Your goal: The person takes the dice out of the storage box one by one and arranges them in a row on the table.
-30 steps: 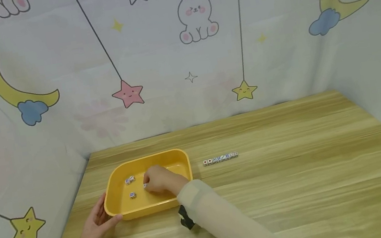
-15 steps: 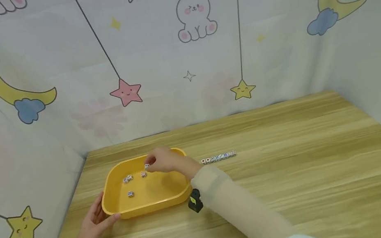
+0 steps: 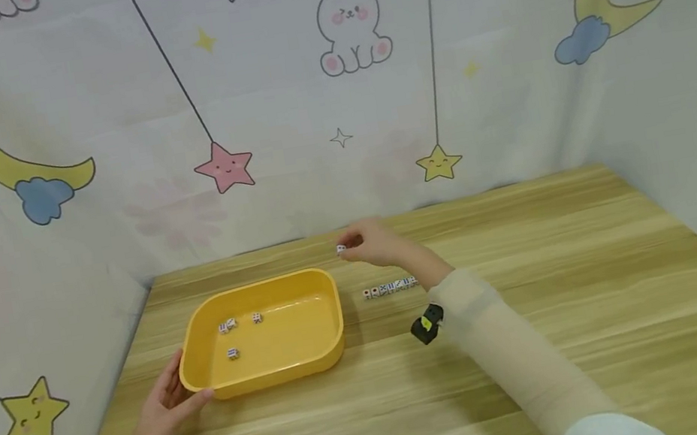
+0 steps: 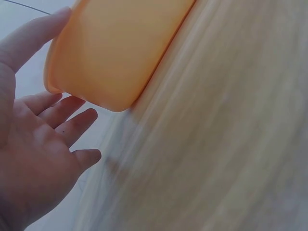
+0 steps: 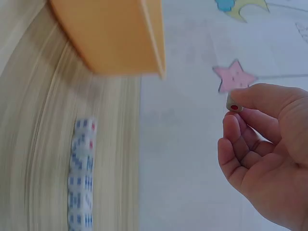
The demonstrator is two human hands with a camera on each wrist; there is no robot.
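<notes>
Right grip (image 3: pixel 378 242) pinches die (image 3: pixel 341 249) near back edge of counter (image 3: pixel 535 271), probably light, hard, slick, best held by opposite faces; left grip (image 3: pixel 159 415) loose against tray (image 3: pixel 278 378).

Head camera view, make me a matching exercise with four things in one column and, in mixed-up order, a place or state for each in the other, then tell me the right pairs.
Column one:
1. Left hand
2. Right hand
3. Tray
4. Row of dice

Column two:
A. Has four loose dice inside it
B. Lies on the table, to the right of the tray in the picture
C. Pinches a single die
D. Is at the near left corner of the tray

Right pairs: 1-D, 2-C, 3-A, 4-B.
</notes>
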